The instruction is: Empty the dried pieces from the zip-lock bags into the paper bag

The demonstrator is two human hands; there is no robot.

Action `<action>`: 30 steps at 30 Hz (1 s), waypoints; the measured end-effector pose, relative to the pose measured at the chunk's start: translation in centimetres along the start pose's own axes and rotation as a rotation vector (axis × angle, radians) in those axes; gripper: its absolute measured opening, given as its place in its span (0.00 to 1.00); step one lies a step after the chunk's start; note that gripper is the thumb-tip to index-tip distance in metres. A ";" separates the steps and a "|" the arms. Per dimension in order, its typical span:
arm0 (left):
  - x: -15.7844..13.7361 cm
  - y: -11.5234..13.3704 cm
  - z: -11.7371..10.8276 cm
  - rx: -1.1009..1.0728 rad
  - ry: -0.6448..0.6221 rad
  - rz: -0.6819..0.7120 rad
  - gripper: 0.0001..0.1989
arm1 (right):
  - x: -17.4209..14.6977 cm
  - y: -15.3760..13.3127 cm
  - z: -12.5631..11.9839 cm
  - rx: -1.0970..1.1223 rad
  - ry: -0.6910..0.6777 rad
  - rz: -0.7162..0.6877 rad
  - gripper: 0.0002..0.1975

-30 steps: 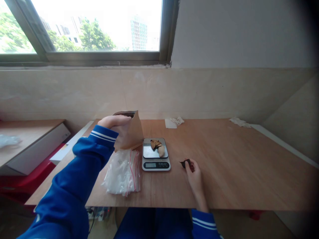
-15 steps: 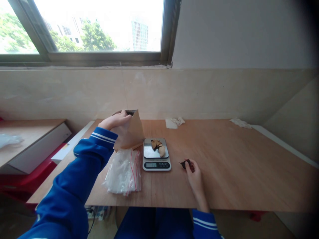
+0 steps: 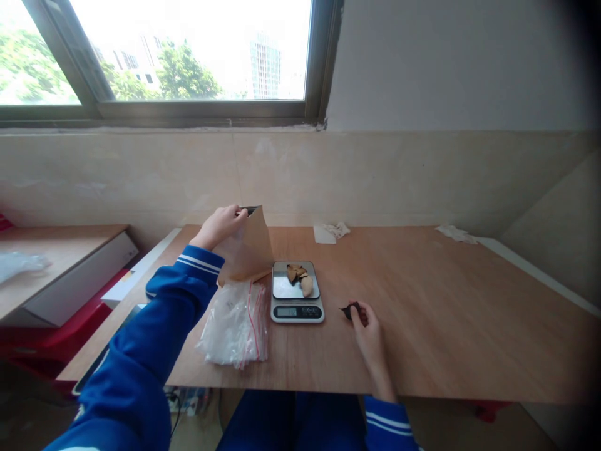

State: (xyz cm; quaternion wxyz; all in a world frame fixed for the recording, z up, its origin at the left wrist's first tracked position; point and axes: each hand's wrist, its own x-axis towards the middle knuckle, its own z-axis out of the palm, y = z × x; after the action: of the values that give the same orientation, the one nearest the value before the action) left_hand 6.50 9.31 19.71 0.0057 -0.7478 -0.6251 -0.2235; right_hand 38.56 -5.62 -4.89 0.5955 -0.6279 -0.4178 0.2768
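My left hand (image 3: 220,227) is closed at the mouth of an upright brown paper bag (image 3: 251,247), fingertips bent over its rim; the inside is mostly hidden. Just right of the bag, a kitchen scale (image 3: 297,313) with a lit display carries a few dried brown and pale pieces (image 3: 307,286), which look like dried mushroom or herb slices. To the right of the scale, my right hand (image 3: 369,326) pinches a dark, shrivelled dried piece (image 3: 348,311) between thumb and fingers, low over the table. A stack of clear zip bags (image 3: 232,329) with red seal lines lies in front of the paper bag.
The wooden table (image 3: 422,313) runs up to a tiled wall below a window. Crumpled tissue (image 3: 335,232) lies at its back edge, more tissue (image 3: 455,233) further right. A dark flat device (image 3: 101,360) shows partly under my left sleeve. A second table (image 3: 66,241) stands at left.
My left hand has tipped slightly at the bag's mouth, and its arm has shifted a little, baring the flat device's edge. My right hand stays in place with the dark piece.
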 end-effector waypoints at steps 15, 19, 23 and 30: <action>-6.5 3.3 2.4 -0.309 0.001 0.520 0.15 | -0.2 -0.1 -0.1 0.005 -0.030 0.011 0.22; -7.9 2.5 7.6 -0.413 -0.301 0.462 0.15 | -0.1 0.0 0.0 0.003 -0.022 -0.005 0.22; -9.0 2.3 11.4 -0.459 -0.388 0.447 0.14 | 0.0 0.1 0.0 -0.001 -0.004 -0.007 0.23; -9.5 3.3 13.2 -0.551 -0.406 0.448 0.13 | 0.0 -0.1 0.0 0.005 -0.007 -0.012 0.23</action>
State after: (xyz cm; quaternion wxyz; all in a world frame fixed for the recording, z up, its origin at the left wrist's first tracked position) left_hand 12.77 3.52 5.51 -0.2699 -0.8678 -0.3521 -0.2238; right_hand 38.55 -5.60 -4.84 0.5970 -0.6230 -0.4230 0.2766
